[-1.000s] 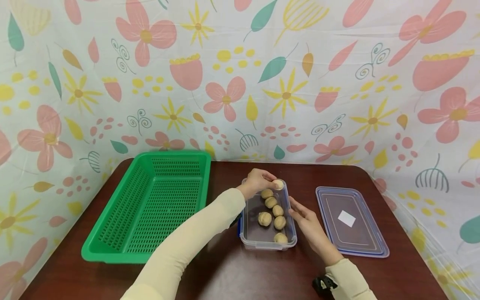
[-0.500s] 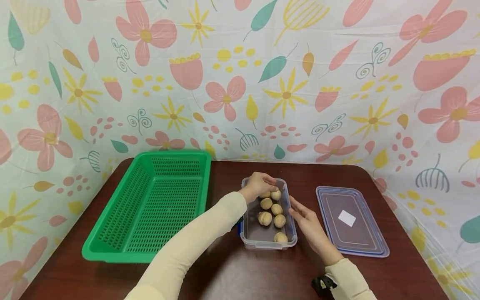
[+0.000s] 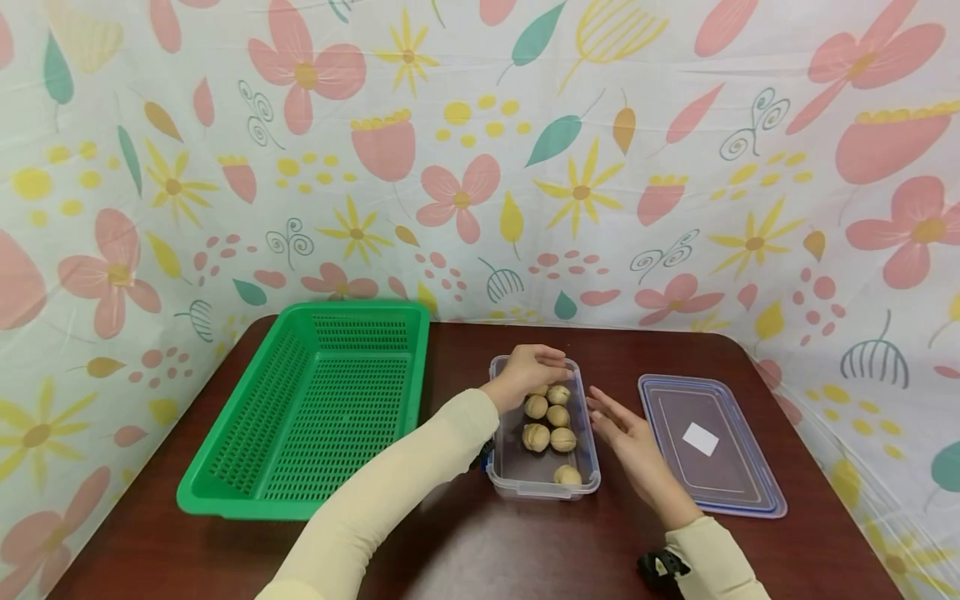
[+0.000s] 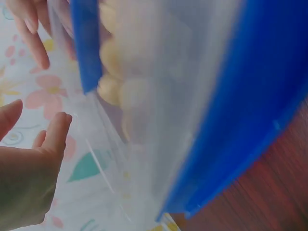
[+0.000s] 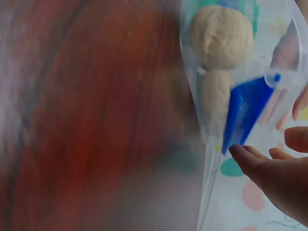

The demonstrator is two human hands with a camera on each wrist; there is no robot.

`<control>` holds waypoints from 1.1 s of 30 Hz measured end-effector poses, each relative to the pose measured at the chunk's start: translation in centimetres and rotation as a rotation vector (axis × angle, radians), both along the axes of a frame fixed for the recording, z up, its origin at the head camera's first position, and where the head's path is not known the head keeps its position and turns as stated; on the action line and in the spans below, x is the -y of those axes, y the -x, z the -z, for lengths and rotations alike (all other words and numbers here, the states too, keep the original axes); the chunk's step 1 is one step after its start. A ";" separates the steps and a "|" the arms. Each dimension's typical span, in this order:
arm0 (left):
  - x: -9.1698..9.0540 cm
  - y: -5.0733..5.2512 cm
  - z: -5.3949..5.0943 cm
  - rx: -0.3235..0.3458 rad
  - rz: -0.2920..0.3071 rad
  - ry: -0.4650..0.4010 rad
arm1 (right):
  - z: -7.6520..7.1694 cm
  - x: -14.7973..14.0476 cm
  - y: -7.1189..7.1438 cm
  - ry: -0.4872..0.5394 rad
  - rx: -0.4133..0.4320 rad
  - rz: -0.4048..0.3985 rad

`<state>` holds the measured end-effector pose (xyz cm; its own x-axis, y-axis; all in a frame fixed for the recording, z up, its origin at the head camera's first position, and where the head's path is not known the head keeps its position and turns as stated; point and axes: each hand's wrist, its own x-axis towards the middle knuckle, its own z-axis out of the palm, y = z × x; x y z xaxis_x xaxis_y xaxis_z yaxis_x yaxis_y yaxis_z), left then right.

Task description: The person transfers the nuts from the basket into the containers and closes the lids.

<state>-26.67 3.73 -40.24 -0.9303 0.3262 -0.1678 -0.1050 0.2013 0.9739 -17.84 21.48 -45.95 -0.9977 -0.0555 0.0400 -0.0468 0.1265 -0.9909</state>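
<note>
A clear plastic food container [image 3: 543,492] with blue side clips stands on the table, holding several walnuts [image 3: 563,440]. Over its far end hovers my left hand [image 3: 527,372], its fingers loosely bent with nothing seen between them; part of the far walnuts is hidden beneath it. In the left wrist view, thumb and fingers of this left hand [image 4: 33,168] are spread apart. Beside the container's right wall is my right hand [image 3: 632,447], fingers extended. The right wrist view shows its fingertips [image 5: 239,150] close to a hanging blue clip [image 5: 245,113]; contact is unclear.
At the left stands a green perforated plastic basket [image 3: 191,502] with no contents visible. A clear lid with a blue seal [image 3: 738,462] lies flat on the right, a white square label [image 3: 701,439] on it. A floral sheet [image 3: 465,275] hangs behind the dark table.
My left hand lowered a walnut into the container's far end and released it. The far walnuts shifted. My right hand stays beside the container, while the head view turned slightly left.
</note>
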 end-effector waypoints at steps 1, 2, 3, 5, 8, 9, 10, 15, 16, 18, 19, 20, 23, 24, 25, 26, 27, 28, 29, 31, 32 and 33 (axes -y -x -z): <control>-0.2 -0.2 -0.2 0.001 0.002 -0.011 | -0.1 -0.3 0.0 0.014 -0.015 0.001; -0.3 -0.5 -0.4 0.006 0.003 -0.029 | -0.3 -0.6 0.0 0.023 -0.030 -0.002; -0.5 -0.7 -0.6 0.007 0.007 -0.041 | -0.5 -0.9 0.0 0.027 -0.045 0.002; -1.0 -1.2 -0.9 0.016 0.008 -0.082 | -1.0 -1.7 0.0 0.028 -0.069 0.010; -1.8 -2.1 -1.7 0.024 0.019 -0.138 | -1.7 -3.0 0.1 0.035 -0.119 0.026; -2.1 -2.4 -1.9 0.020 0.026 -0.152 | -1.9 -3.5 0.1 0.040 -0.132 0.034; -2.4 -2.7 -2.1 0.018 0.032 -0.170 | -2.1 -3.9 0.2 0.036 -0.143 0.044; -4.0 -4.3 -3.2 0.017 0.026 -0.265 | -2.7 -6.5 0.3 0.060 -0.186 0.076; -4.4 -4.7 -3.4 0.020 0.016 -0.280 | -2.7 -7.0 0.3 0.050 -0.193 0.083; -5.1 -5.4 -3.6 0.018 -0.012 -0.299 | -2.9 -8.0 0.1 -0.014 -0.198 0.098; -5.6 -5.8 -3.7 0.021 -0.029 -0.303 | -2.9 -8.5 0.0 -0.037 -0.202 0.111; -6.0 -6.2 -3.7 0.019 -0.044 -0.302 | -2.9 -9.0 -0.1 -0.070 -0.204 0.129; -7.5 -7.4 -3.6 0.016 -0.077 -0.270 | -2.7 -10.6 -0.5 -0.228 -0.191 0.188; -8.0 -7.8 -3.4 0.017 -0.084 -0.258 | -2.6 -11.1 -0.7 -0.293 -0.181 0.214; -8.6 -8.2 -3.3 0.022 -0.088 -0.245 | -2.5 -11.6 -0.8 -0.350 -0.163 0.236; -9.1 -8.6 -3.1 0.025 -0.086 -0.224 | -2.4 -12.0 -1.0 -0.418 -0.148 0.254; -9.6 -9.0 -2.9 0.034 -0.083 -0.207 | -2.3 -12.4 -1.2 -0.480 -0.125 0.267; -10.2 -9.4 -2.6 0.043 -0.078 -0.190 | -2.2 -12.8 -1.4 -0.543 -0.101 0.281; -10.7 -9.9 -2.3 0.047 -0.079 -0.165 | -2.2 -13.1 -1.6 -0.591 -0.078 0.294; -11.7 -10.8 -1.6 0.054 -0.074 -0.123 | -2.1 -13.8 -1.9 -0.657 -0.017 0.300; -12.1 -11.3 -1.2 0.058 -0.072 -0.104 | -2.2 -14.2 -2.1 -0.671 0.017 0.292; -12.5 -11.8 -0.7 0.066 -0.070 -0.087 | -2.2 -14.5 -2.3 -0.677 0.053 0.278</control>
